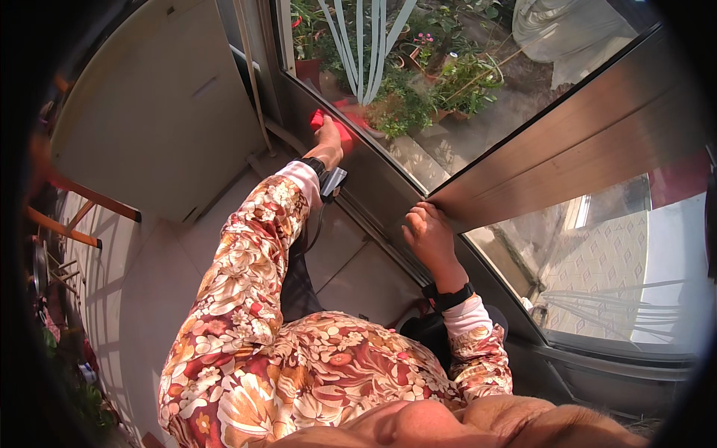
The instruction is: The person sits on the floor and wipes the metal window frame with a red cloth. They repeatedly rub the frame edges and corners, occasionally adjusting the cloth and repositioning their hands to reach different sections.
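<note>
My left hand (329, 138) holds a bright red cloth (317, 119) against the lower metal frame (297, 109) of a glass door. Some of the cloth is hidden behind the fingers, and a red reflection shows in the metal. My right hand (430, 238) touches the frame near the corner of the glass pane (414, 162), its fingers curled. Whether those fingers grip the frame's edge, I cannot tell. Both wrists wear black straps (455, 297), and a small grey device (334, 182) with a cable sits at the left one.
Left of the door stands a large pale panel (151, 112), with a thin cord (255, 84) hanging beside it. Orange-brown furniture legs (95, 201) reach over the tiled floor (185, 280). Potted plants (386, 112) and a draped white sheet (560, 39) appear through the glass. A wide metal rail (560, 129) crosses the door.
</note>
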`<state>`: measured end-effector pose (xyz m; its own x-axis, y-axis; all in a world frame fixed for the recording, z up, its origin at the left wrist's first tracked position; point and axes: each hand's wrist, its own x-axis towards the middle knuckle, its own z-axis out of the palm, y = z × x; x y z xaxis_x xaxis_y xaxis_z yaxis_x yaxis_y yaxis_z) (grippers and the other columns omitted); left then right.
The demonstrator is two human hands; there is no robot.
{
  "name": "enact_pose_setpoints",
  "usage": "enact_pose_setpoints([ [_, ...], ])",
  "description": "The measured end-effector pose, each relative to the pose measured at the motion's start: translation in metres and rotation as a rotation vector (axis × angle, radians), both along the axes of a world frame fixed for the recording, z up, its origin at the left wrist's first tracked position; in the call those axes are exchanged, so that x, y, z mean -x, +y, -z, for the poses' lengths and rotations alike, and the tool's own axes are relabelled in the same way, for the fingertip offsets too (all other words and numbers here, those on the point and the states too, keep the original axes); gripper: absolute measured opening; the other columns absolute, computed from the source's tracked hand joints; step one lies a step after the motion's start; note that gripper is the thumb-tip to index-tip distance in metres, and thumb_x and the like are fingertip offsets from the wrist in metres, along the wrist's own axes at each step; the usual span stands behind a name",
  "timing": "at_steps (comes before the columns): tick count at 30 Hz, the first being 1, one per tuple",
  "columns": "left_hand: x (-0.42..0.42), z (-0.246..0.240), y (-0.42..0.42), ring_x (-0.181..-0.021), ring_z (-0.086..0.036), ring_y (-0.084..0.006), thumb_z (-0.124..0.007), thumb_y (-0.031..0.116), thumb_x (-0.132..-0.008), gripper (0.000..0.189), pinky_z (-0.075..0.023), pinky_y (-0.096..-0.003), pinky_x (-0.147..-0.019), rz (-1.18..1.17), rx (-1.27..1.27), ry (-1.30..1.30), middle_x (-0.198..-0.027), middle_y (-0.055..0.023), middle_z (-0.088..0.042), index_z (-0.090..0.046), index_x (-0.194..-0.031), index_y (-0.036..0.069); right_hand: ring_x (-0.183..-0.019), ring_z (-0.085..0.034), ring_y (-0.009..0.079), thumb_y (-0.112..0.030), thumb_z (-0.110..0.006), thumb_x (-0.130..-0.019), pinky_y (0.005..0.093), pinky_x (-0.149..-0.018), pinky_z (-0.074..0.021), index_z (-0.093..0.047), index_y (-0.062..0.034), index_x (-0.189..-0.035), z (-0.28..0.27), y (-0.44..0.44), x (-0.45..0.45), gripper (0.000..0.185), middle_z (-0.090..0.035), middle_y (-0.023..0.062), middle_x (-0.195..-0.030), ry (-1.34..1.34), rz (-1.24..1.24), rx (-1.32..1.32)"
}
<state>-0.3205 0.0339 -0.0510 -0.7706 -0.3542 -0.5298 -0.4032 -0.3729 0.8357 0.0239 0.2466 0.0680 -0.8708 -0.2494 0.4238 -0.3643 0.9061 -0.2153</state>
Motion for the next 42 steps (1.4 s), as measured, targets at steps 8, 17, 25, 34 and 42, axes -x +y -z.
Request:
enact_pose_setpoints([
  [8, -0.138, 0.025, 0.064, -0.093, -0.068, -0.0220, -0.058, 0.042, -0.106, 0.046, -0.0522, -0.0420, -0.088, 0.383, -0.189, 0.035, -0.104, -0.0083, -0.073, -0.070, -0.114, -0.002, -0.122, -0.064, 0.0290, -0.018, -0.082, -0.083, 0.0423, -0.097, -0.0569, -0.071, -0.0083, -0.106, 0.002, 0.006, 0.004, 0.027, -0.071, 0.0085, -0.118, -0.088, 0.015, 0.058],
  [17, -0.207, -0.020, 0.087, -0.086, -0.071, -0.0228, -0.056, 0.027, -0.106, 0.025, -0.0568, -0.0404, -0.085, 0.506, -0.421, -0.067, -0.094, -0.0060, -0.074, -0.070, -0.100, 0.008, -0.103, -0.068, 0.0323, -0.022, -0.081, -0.085, 0.0442, -0.088, -0.0576, -0.071, -0.0070, -0.111, -0.006, 0.009, -0.012, 0.031, -0.071, 0.0104, -0.112, -0.286, 0.098, 0.042],
  [25, -0.128, -0.038, 0.037, -0.078, -0.064, -0.0176, -0.063, 0.022, -0.105, 0.019, -0.0530, -0.0378, -0.071, 0.094, -0.438, 0.045, -0.093, -0.0039, -0.066, -0.064, -0.103, 0.003, -0.109, -0.070, 0.0377, -0.021, -0.077, -0.090, 0.0461, -0.089, -0.0586, -0.068, -0.0062, -0.121, -0.021, 0.002, -0.020, 0.036, -0.067, 0.0141, -0.135, -0.163, 0.083, 0.168],
  [34, -0.063, -0.048, 0.016, -0.112, -0.066, -0.0262, -0.074, 0.039, -0.101, 0.062, -0.0527, -0.0391, -0.099, -0.209, 0.398, 0.493, -0.127, -0.0153, -0.065, -0.055, -0.137, -0.008, -0.095, -0.071, 0.0399, -0.022, -0.078, -0.091, 0.0453, -0.082, -0.0575, -0.071, -0.0044, -0.119, -0.017, 0.013, -0.024, 0.033, -0.072, 0.0166, -0.119, -0.302, 0.096, 0.216],
  [42, -0.205, -0.018, 0.074, -0.149, -0.033, -0.0410, -0.072, 0.028, -0.099, 0.078, -0.0273, -0.0467, -0.125, 0.326, 0.671, 0.856, -0.161, -0.0245, -0.031, -0.035, -0.165, 0.008, -0.095, -0.072, 0.0387, -0.023, -0.078, -0.091, 0.0457, -0.081, -0.0579, -0.069, -0.0053, -0.123, -0.006, 0.016, -0.023, 0.037, -0.073, 0.0181, -0.108, -0.230, 0.102, 0.216],
])
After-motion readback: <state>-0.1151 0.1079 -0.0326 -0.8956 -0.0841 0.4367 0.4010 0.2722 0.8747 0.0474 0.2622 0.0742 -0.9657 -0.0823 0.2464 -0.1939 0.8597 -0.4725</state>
